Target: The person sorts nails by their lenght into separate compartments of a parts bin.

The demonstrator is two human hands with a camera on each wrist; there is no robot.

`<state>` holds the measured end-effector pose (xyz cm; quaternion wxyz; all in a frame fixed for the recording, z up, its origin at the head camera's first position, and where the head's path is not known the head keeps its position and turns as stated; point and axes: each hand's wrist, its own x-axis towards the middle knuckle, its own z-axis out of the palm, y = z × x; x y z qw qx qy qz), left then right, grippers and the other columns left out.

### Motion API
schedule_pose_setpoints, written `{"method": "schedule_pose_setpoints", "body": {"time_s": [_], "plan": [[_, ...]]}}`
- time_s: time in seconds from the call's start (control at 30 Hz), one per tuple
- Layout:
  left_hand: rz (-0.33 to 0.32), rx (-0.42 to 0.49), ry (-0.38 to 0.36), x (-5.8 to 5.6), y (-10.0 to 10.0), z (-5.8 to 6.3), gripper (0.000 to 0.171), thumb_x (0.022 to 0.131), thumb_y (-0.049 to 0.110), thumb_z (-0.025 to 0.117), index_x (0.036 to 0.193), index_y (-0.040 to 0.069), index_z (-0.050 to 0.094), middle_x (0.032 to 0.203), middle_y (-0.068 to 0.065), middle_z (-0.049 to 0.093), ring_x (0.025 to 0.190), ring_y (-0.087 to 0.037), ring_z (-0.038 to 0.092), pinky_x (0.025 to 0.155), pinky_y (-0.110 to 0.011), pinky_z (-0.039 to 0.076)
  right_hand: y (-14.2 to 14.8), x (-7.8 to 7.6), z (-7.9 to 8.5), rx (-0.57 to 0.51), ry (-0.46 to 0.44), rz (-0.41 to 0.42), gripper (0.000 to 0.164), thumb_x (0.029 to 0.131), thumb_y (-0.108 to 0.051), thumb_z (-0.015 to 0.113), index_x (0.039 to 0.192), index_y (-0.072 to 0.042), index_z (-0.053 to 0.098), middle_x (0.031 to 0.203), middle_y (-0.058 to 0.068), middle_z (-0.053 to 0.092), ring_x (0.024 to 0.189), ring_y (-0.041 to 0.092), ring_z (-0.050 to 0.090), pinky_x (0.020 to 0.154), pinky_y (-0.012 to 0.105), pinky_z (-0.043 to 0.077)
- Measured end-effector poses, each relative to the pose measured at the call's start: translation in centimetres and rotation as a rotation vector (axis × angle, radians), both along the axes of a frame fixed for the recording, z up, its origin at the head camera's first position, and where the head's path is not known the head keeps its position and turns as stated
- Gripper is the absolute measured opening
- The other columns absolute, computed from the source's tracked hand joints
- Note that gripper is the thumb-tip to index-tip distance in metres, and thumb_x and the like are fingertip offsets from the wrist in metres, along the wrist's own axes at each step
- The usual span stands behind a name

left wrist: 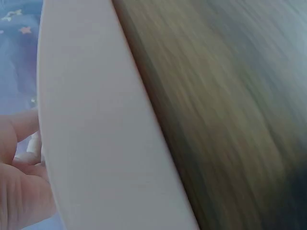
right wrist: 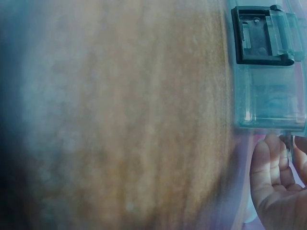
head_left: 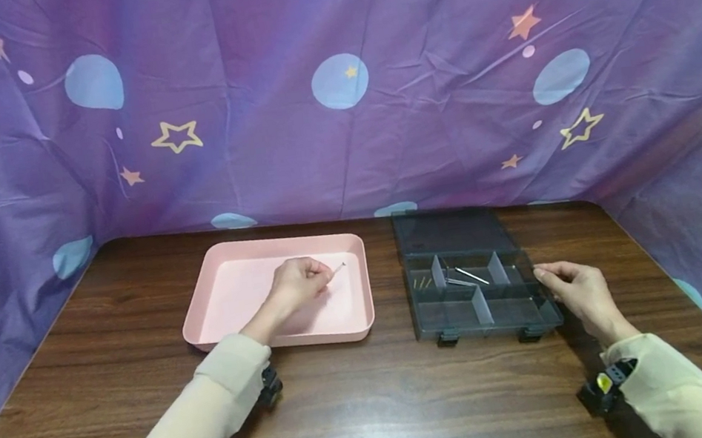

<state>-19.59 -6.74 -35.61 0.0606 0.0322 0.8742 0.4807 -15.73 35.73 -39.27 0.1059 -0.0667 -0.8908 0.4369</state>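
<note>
Over the right part of a pink tray point(head_left: 217, 298), my left hand point(head_left: 296, 284) pinches a small thin screw-like piece point(head_left: 339, 269) between thumb and fingertips. The piece slants up to the right and has a darker end. In the left wrist view the tray's wall point(left wrist: 100, 124) hides most of the left hand point(left wrist: 21, 177). My right hand point(head_left: 580, 291) grips the right edge of a dark see-through compartment box point(head_left: 449, 321) with thumb and fingers. In the right wrist view, the right hand point(right wrist: 278, 177) is at the end of the box, past a latch point(right wrist: 261, 36).
The box's lid point(head_left: 450, 229) lies folded back. Silver rods point(head_left: 472, 276) rest in its middle rear compartment, and thin brass-coloured pieces point(head_left: 423, 283) in the left rear one. The wooden table point(head_left: 363, 404) ends at a purple patterned cloth point(head_left: 277, 169).
</note>
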Motion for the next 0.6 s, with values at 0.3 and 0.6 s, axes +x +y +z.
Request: {"method": "schedule_pose_setpoints", "body": {"time_s": [0.3,0.6], "plan": [[-0.026,0.129,-0.001,0.1,4.0,0.4,0.012,0.086,0.009,0.065,0.091,-0.001,0.069,0.084,-0.013,0.071,0.062,-0.006,0.060,0.061,-0.019,0.052,-0.1,0.0,-0.1,-0.023,0.008,0.003,0.039,0.093,-0.024,0.059,0.109,0.012,0.062,0.080,-0.037,0.055,0.070,-0.010,0.050,0.056,0.017,0.047],[-0.091,0.191,0.011,0.1,7.8,0.5,0.011,0.087,0.006,0.062,0.091,-0.003,0.068,0.088,-0.022,0.070,0.073,-0.021,0.068,0.062,-0.020,0.053,-0.2,0.0,0.1,-0.044,0.020,-0.006,0.025,0.091,-0.022,0.061,0.098,0.000,0.069,0.086,-0.025,0.064,0.070,-0.011,0.052,0.056,0.017,0.048]]}}
